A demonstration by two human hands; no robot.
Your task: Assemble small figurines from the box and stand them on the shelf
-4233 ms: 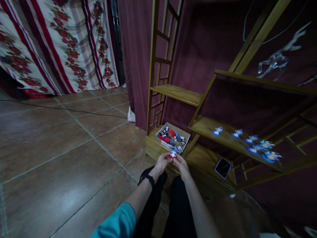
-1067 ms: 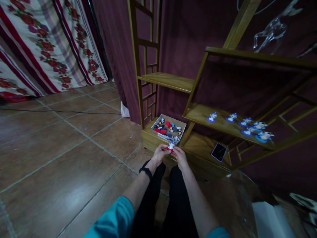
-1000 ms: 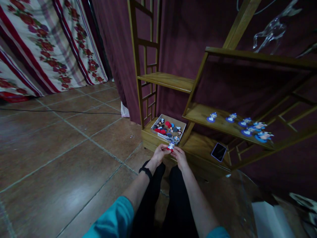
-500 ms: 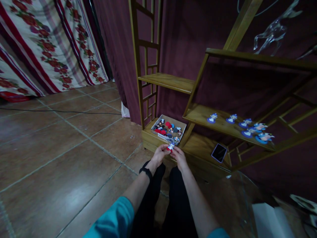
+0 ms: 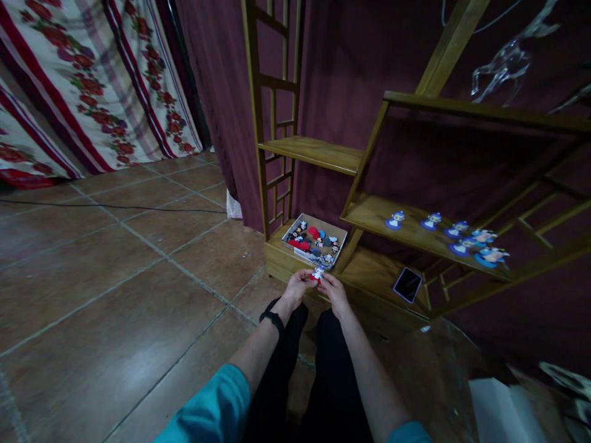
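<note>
Between my two hands is a small white-and-purple figurine [image 5: 318,271] on a red base. My left hand [image 5: 299,287] pinches it from the left, and my right hand [image 5: 333,289] grips it from the right. Just beyond them, a shallow cardboard box [image 5: 333,231] holds several small figures and red, blue and dark discs. On the shelf to the right stand several similar purple-and-white figurines [image 5: 432,221] on round purple bases. Two blue-and-white figurines [image 5: 492,256] stand at that row's right end.
The wooden display shelf [image 5: 314,154] has stepped boards and lattice sides. A dark-screened phone or tablet [image 5: 408,285] lies on the lower board. A clear glass animal [image 5: 505,64] stands on the upper board. A black cable [image 5: 115,207] crosses the tiled floor. A white box [image 5: 505,409] sits at lower right.
Both hands stay almost in place on the figurine, which looks slightly turned or tilted. Nothing on the shelf or in the box has visibly moved.
</note>
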